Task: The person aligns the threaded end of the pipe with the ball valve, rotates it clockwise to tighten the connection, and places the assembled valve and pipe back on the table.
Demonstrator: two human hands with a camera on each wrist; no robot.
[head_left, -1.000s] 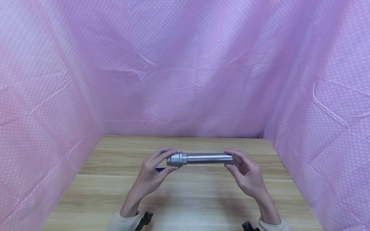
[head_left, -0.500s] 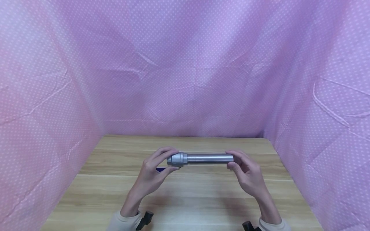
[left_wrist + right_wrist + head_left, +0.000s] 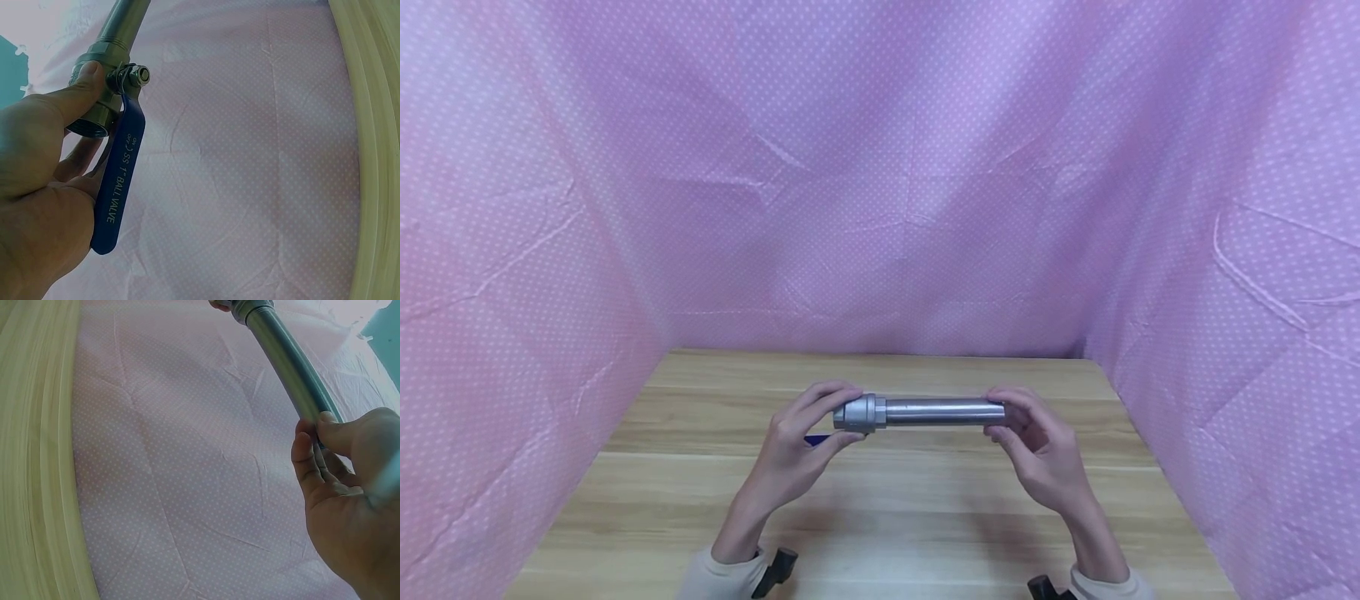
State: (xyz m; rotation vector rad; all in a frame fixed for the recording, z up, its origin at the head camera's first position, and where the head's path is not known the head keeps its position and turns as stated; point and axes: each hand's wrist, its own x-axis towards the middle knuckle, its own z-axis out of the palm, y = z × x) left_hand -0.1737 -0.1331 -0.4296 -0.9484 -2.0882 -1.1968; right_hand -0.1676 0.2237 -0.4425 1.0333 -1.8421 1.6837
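My left hand (image 3: pixel 797 450) grips a silver ball valve (image 3: pixel 859 413) between thumb and fingers, above the table. Its blue lever handle (image 3: pixel 120 181), printed "SS 1" BALL VALVE", runs back beside the palm in the left wrist view. A steel pipe (image 3: pixel 940 412) sits in the valve's right end, and the two lie level in one line. At the pipe's free end, my right hand (image 3: pixel 1041 450) pinches it with thumb and fingertips. How deep the pipe sits in the valve is hidden.
Below the hands is a wooden table (image 3: pixel 895 517). Pink dotted cloth (image 3: pixel 880 208) hangs behind it and along both sides. Each wrist carries a black camera mount (image 3: pixel 777 571) by a light sleeve.
The right fingers and thumb shift slightly on the pipe's end, the thumb lifting higher and then dropping back. The left hand and the valve stay almost still.
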